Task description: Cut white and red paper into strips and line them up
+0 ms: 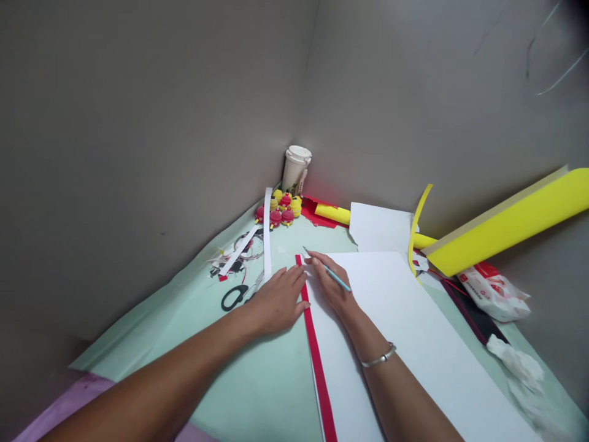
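Looking down through the head camera, I have a long, narrow, flat red strip [316, 362] directly in front of the hands, along the left edge of a large white rectangular sheet [432, 356]. Its long axis runs from the far end, near the fingertips, back toward me and slightly rightward, leaving the bottom of my view. The bare left hand [278, 304] is nearer: palm down and flattened, fingers extended across the strip's far part and thumb reaching over it lower down; I see nothing gripped in it. The bare right hand [329, 287], just right of the strip and over the sheet, is curled closed around a slim light-blue pencil [339, 282], whose tip points away and to the left, close to the strip's far end; I cannot tell whether it touches anything. The strip looks straight, smooth and evenly coloured, with a thin white margin showing along its left side near me. Black-handled scissors [223, 299] lie left of the left hand, on a pale green cloth [257, 380]
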Tool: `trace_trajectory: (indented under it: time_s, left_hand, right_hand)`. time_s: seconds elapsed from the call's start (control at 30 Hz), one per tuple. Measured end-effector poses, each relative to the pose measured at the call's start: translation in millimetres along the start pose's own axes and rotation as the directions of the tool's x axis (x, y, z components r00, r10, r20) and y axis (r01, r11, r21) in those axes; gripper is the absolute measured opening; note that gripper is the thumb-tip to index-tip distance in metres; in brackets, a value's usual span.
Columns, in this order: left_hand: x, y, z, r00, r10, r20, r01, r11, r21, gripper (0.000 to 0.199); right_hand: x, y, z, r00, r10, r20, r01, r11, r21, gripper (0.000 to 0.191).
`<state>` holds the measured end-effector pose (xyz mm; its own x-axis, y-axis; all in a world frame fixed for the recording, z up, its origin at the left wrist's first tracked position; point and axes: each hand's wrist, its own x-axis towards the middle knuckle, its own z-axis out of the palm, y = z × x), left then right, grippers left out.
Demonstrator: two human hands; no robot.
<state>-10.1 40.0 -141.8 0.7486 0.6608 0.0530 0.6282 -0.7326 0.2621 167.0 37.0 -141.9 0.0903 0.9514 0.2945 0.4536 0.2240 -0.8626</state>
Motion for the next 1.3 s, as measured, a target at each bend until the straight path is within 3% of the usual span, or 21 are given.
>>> trace_trajectory:
  time_s: [0.2, 0.5, 1.17, 1.3]
  left_hand:
    - [0.3, 2.0, -2.6, 1.000, -0.012, -0.014, 0.012, 0.999, -0.039, 0.061]
    - [-1.1, 5.7, -6.5, 0.998, -0.035, -0.043, 0.029, 0.989, -0.143, 0.061]
    - [-1.9, 4.1, 0.1, 0.999, -0.037, -0.030, 0.032, 0.988, -0.152, 0.066]
    - [-1.8, 3.0, 1.5, 0.999, -0.039, -0.029, 0.035, 0.990, -0.136, 0.064]
  right_hand:
    - [2.4, 4.8, 7.0, 0.977, -0.184, 0.108, 0.199, 0.969, -0.144, 0.033]
    - [1.1, 6.0, 8.0, 0.956, -0.251, 0.155, 0.281, 0.934, -0.222, 0.035]
    - [2.5, 9.2, 9.3, 0.960, -0.227, 0.162, 0.263, 0.931, -0.252, 0.039]
    - [-0.2, 3.7, 6.5, 0.988, -0.131, 0.085, 0.145, 0.970, -0.196, 0.043]
